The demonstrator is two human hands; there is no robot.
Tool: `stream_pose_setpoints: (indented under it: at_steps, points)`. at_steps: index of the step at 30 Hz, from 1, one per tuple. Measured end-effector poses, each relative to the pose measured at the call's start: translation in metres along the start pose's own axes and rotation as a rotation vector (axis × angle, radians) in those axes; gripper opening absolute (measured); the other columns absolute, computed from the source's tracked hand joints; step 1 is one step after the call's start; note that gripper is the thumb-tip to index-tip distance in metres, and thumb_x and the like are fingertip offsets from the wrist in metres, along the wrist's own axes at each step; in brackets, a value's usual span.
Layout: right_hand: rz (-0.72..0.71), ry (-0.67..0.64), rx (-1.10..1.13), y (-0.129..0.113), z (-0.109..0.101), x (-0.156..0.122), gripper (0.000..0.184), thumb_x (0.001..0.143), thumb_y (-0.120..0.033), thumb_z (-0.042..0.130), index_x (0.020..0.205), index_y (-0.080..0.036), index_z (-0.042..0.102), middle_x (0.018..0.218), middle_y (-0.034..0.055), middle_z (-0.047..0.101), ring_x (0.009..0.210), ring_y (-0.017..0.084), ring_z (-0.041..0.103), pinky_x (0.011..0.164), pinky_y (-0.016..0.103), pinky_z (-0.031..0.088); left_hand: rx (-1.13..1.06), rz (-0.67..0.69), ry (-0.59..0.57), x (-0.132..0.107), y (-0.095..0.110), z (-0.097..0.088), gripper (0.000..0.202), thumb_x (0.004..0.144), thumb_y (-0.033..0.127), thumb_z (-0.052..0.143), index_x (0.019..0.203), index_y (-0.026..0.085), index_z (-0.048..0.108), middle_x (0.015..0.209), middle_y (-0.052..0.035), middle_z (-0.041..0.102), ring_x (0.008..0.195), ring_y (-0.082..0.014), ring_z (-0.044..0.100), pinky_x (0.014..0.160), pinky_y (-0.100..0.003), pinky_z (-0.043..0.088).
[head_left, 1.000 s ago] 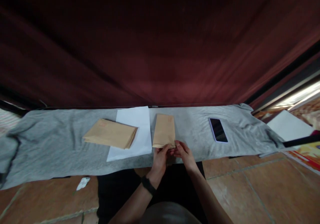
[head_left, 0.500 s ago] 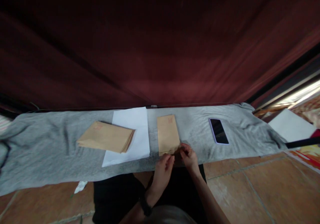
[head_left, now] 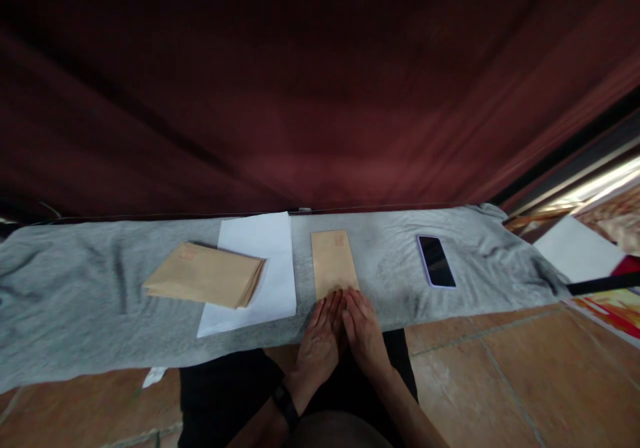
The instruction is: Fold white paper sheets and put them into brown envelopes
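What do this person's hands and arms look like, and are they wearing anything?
The left hand and right hand are ungloved. Both forearms are sleeveless as far as they show. A dark band, possibly a watch, circles the left wrist; the right wrist looks unadorned.

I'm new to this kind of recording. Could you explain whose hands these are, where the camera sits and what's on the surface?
No machine here: these are a person's bare hands, seen by a camera worn on that person's head, looking forward and down. The left hand and right hand lie side by side, fingers flat on the near end of a brown envelope; neither appears to grip it. Left of it, a stack of brown envelopes partly covers white paper. To the right lies a phone. Everything rests on grey cloth.
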State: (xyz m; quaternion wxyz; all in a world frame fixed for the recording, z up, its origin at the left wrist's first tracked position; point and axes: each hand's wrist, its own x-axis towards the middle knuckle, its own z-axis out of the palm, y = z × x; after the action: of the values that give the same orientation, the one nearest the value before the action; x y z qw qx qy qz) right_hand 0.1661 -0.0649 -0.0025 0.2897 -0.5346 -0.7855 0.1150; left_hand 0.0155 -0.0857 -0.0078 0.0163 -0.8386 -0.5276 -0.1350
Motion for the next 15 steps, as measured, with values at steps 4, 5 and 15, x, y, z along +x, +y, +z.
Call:
stream_pose_setpoints:
  at_steps: [4,5,15]
  points:
    - [-0.113,-0.104,-0.123,-0.008,0.004,-0.014,0.06,0.105,-0.036,0.041,0.159,-0.016,0.027,0.156,0.0123,0.046,0.146,0.024,0.04,0.12,0.046,0.037,0.019,-0.01,0.018,-0.004,-0.003,0.0,0.072,0.093,0.011,0.036,0.161,0.009,0.012,0.161,-0.0137,0.037,0.15,-0.0218,0.034,0.122,-0.042,0.031]
    - [-0.11,-0.102,-0.157,-0.006,0.003,-0.017,0.061,0.105,-0.037,0.042,0.16,-0.015,0.026,0.157,0.0128,0.044,0.147,0.025,0.039,0.121,0.047,0.036,0.019,-0.016,0.015,-0.005,-0.004,-0.002,0.072,0.094,0.013,0.037,0.161,0.01,0.012,0.162,-0.0132,0.035,0.15,-0.0224,0.033,0.123,-0.042,0.031]
    - [-0.089,-0.083,-0.288,0.019,-0.006,-0.023,0.059,0.105,-0.034,0.042,0.159,-0.015,0.027,0.158,0.0138,0.042,0.147,0.026,0.039,0.121,0.047,0.034,-0.134,-0.183,0.066,-0.021,-0.021,0.0,0.063,0.099,0.038,0.048,0.155,0.013,0.035,0.157,-0.0174,0.044,0.146,-0.0302,0.041,0.117,-0.048,0.04]
